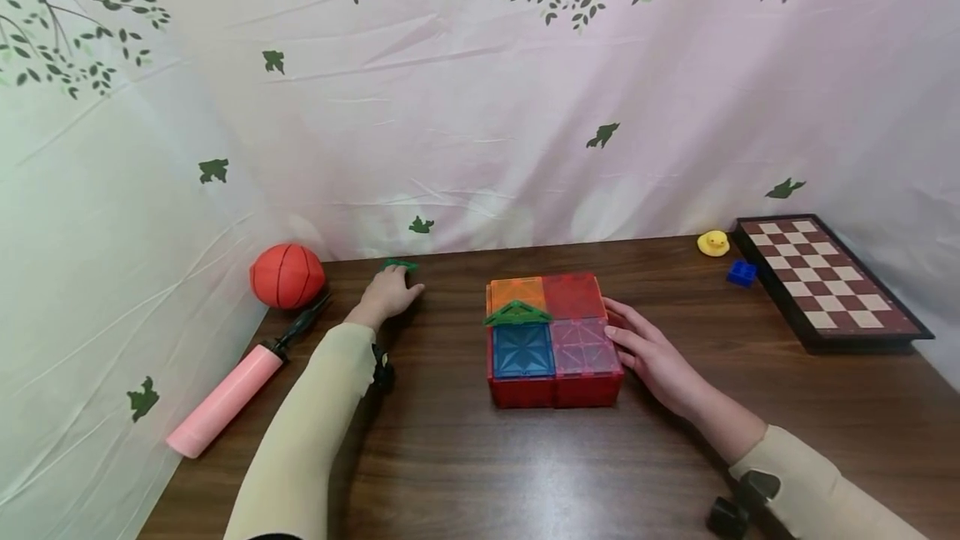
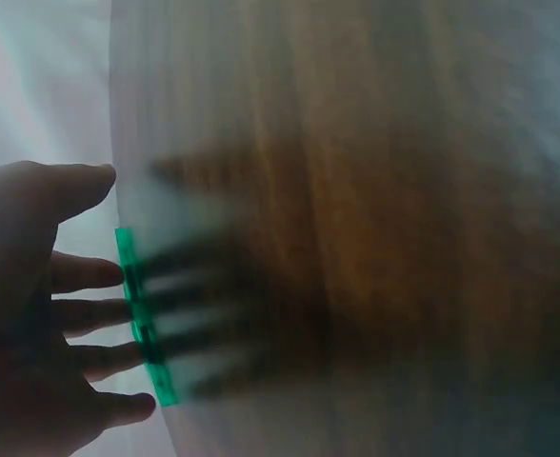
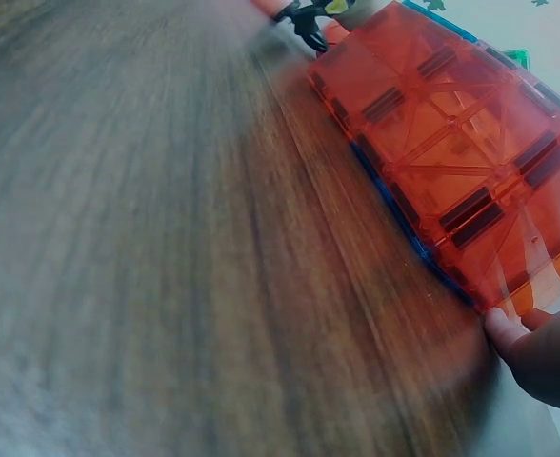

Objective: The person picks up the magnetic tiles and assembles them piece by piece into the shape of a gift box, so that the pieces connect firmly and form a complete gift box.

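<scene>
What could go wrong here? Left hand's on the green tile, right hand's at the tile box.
1. The green tile lies at the table's far edge under the left hand; a push might slide it off against the cloth.
2. The right hand only touches the tile box with straight fingers; a nudge may shift it or dislodge the green triangle on top.

Our left hand [image 1: 386,294] reaches far left, fingers spread and extended; our right hand [image 1: 651,352] lies flat, fingers straight.
</scene>
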A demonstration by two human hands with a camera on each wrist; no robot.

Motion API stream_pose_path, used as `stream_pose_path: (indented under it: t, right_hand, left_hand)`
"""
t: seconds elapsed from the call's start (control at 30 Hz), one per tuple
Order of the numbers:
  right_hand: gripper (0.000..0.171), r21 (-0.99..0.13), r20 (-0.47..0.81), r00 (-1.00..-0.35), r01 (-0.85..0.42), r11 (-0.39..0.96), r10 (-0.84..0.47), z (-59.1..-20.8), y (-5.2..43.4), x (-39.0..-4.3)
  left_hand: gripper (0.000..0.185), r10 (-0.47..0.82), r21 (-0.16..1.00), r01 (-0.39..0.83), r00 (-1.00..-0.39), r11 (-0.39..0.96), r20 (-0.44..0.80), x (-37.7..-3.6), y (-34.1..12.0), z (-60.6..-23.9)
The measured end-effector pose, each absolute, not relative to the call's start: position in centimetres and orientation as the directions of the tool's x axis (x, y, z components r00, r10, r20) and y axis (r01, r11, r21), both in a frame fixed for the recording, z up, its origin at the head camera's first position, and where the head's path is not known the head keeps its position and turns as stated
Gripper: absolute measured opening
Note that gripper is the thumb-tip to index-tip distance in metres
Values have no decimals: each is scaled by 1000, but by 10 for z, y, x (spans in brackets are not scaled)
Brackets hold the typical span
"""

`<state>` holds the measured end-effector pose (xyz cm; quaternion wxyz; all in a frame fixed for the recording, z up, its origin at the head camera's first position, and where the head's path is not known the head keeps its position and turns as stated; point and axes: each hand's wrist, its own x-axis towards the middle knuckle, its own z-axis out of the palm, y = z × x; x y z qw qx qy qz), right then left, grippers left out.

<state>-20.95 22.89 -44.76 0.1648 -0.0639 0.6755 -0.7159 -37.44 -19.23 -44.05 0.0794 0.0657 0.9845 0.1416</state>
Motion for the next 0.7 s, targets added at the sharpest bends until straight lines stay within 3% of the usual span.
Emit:
stream_pose_path:
  t: [0.43, 0.7]
  right_hand:
    - [66, -989, -125, -940, 145, -37, -319, -446, 226, -209]
    - [65, -988, -129, -938, 149, -40, -323, -447, 227, -208]
  left_hand:
    - [70, 162, 181, 139, -980, 974, -119, -317, -166, -445]
    - [49, 172, 162, 161, -983, 974, -57, -319, -167, -446]
